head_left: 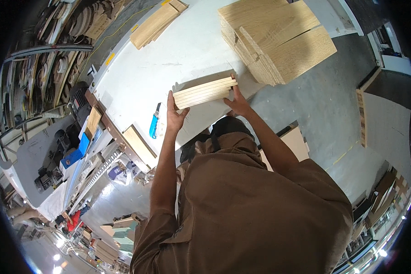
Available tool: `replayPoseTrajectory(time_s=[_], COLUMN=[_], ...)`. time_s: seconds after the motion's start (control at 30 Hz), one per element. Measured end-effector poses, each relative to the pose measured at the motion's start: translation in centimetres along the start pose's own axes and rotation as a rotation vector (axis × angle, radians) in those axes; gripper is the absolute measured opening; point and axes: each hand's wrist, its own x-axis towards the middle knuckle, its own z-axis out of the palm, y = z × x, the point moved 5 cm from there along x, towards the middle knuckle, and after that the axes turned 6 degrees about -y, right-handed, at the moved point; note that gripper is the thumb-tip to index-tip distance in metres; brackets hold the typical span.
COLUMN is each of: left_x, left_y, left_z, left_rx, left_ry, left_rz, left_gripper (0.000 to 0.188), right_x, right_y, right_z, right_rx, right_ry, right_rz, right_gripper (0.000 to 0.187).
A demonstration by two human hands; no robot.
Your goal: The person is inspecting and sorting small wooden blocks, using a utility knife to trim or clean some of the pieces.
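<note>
head view is showing a small stack of thin pale wooden boards [204, 92] being gripped at both ends, hovering just over the white table [141, 73] near its front edge. the left hand [174, 115] is clamping the stack's left end with fingers pointing up along it, and the right hand [237, 103] is pressing against the right end, so both hands are closing on the same bundle. the step in hand looks like squaring up or carrying the bundle, and it is not clear whether the lower edge is touching the table. any next move is calling for even pressure from both sides, since the loose boards could fan out or slip if one hand is easing off. just beyond the right hand a big pile of oak-coloured panels [278, 39] is crowding that side, its corner sitting near the stack. a blue-handled tool [154, 124] is lying near the left hand at the table edge, and another bundle of strips [157, 23] is resting well apart at the far side. open white surface is lying between these, toward the upper left.
</note>
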Motion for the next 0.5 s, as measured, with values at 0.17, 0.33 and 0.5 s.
replayPoseTrajectory(time_s=[0.17, 0.33, 0.5], left_x=[-0.2, -0.7, -0.5], left_y=[1.1, 0.8, 1.1], left_z=[1.3, 0.4, 0.7], left_rx=[-0.287, -0.371, -0.447], left_ry=[0.041, 0.052, 0.015], left_rz=[-0.022, -0.046, -0.124], left_gripper=[0.126, 0.122, 0.115], right_x=[-0.2, 0.2, 0.0], right_y=[0.7, 0.3, 1.5], right_z=[1.1, 1.9, 1.5], right_rx=[0.105, 0.247, 0.096], right_ry=[-0.045, 0.005, 0.150], right_rz=[-0.009, 0.039, -0.050], right_gripper=[0.111, 0.111, 0.113])
